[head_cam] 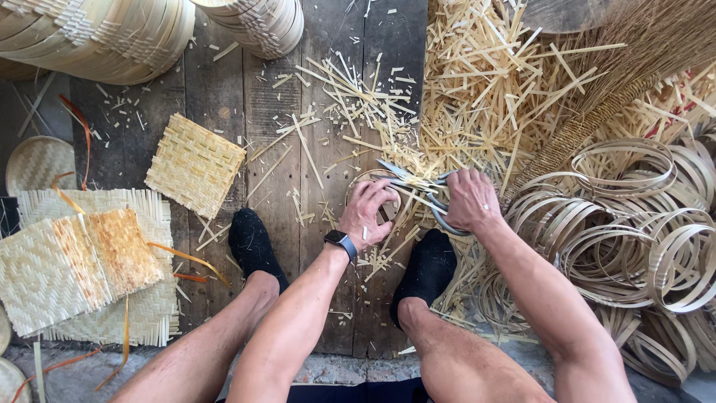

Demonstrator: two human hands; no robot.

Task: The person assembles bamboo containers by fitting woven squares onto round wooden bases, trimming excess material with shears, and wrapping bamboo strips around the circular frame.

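A small round woven bamboo piece with a hoop rim is gripped by the left hand, whose fingers are curled closed over its top; it is held just above the dark wooden plank floor, between the two feet in black socks. A black smartwatch is worn on the left wrist. A pair of grey-handled metal scissors is held in the right hand, the fingers closed through and around the handle loops, with the blades pointing left and lying against the woven piece's upper edge. How far the blades are parted cannot be told.

One square mat of woven yellow bamboo lies alone on the planks to the left. Further left, several flat woven mats lie overlapped in a stack; at least three can be counted. Two stacks of finished woven baskets are seen along the top edge. A large heap of thin bamboo hoops, too many to count, is piled to the right, and loose pale bamboo offcuts are scattered beyond the hands.
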